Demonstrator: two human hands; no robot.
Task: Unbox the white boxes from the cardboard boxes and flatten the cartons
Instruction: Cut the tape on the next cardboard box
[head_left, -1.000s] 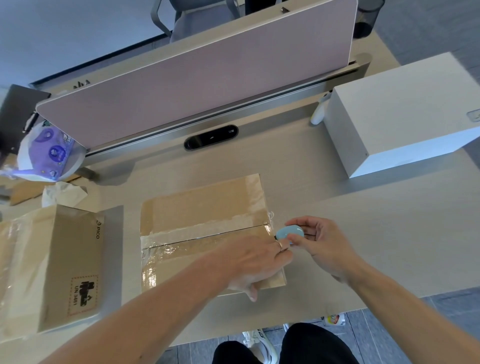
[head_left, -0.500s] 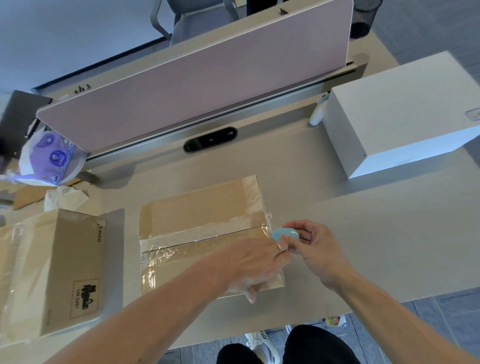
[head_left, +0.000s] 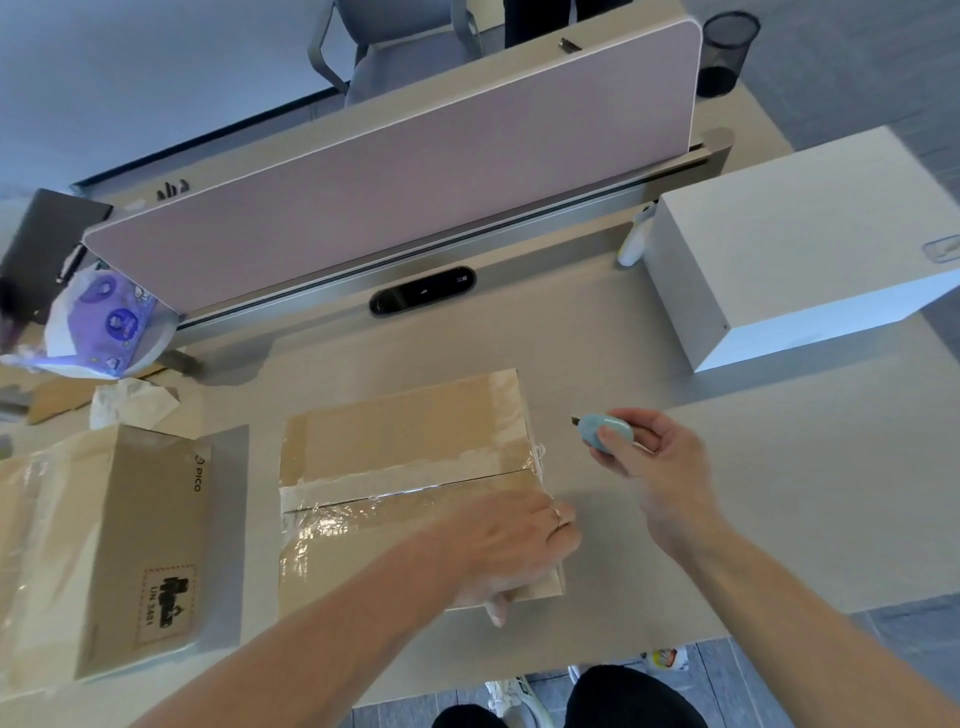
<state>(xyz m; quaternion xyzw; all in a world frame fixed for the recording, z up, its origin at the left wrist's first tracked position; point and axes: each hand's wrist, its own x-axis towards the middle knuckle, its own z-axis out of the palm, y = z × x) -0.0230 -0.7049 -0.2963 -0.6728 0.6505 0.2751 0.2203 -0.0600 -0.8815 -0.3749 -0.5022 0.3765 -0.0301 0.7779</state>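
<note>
A taped cardboard carton (head_left: 405, 457) stands in the middle of the desk, its top seam covered in shiny clear tape. My left hand (head_left: 514, 545) rests on its near right corner, fingers bent over the right edge and thumb on the front face. My right hand (head_left: 649, 467) hovers to the right of the carton and grips a small light-blue box cutter (head_left: 602, 431), its short blade pointing left at the carton. A second taped carton (head_left: 119, 551) with a PICO mark stands at the left. One white box (head_left: 795, 249) sits at the back right.
A pink divider panel (head_left: 395, 171) runs along the desk's far edge. A purple-printed plastic bag (head_left: 109, 322) and crumpled tissue (head_left: 130, 405) lie at the back left. A black mesh bin (head_left: 724, 52) stands beyond the divider. The desk's near edge is just below my arms.
My right hand with the blue cutter has pulled away from the carton's right edge, up and to the right. My left hand has stayed on the carton's corner.
</note>
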